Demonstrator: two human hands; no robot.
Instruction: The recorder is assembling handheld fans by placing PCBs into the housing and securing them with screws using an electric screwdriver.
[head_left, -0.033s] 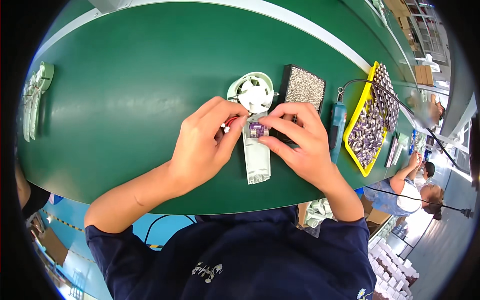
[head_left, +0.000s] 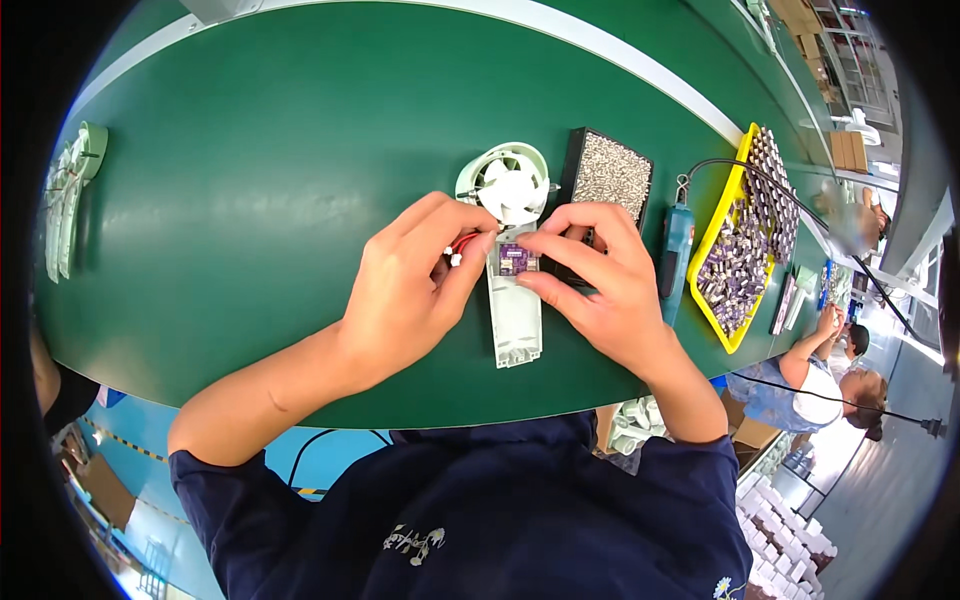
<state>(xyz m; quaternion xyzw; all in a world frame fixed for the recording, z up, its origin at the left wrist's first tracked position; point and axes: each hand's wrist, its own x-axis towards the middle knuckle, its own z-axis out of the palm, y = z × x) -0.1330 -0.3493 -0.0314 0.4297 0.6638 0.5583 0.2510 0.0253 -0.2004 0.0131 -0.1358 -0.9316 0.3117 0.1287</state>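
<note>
A pale green handheld fan body (head_left: 517, 325) lies on the bench in front of me, its handle toward me and its white fan blades (head_left: 510, 192) at the far end. A small purple circuit board (head_left: 515, 261) sits in the upper part of the handle. My left hand (head_left: 415, 270) is closed in a pinch on red and black wires (head_left: 462, 242), and white connectors (head_left: 455, 259) hang by its fingers. With thumb and forefinger, my right hand (head_left: 600, 285) grips at the board's right edge. The fingertips partly hide the board's surroundings.
Right of the fan stand a black box of small metal screws (head_left: 610, 172), a teal electric screwdriver (head_left: 675, 255) with a cord, and a yellow tray (head_left: 697, 300) of purple-and-silver parts. More green shells (head_left: 70, 205) lie far left. A co-worker (head_left: 815, 385) sits at right.
</note>
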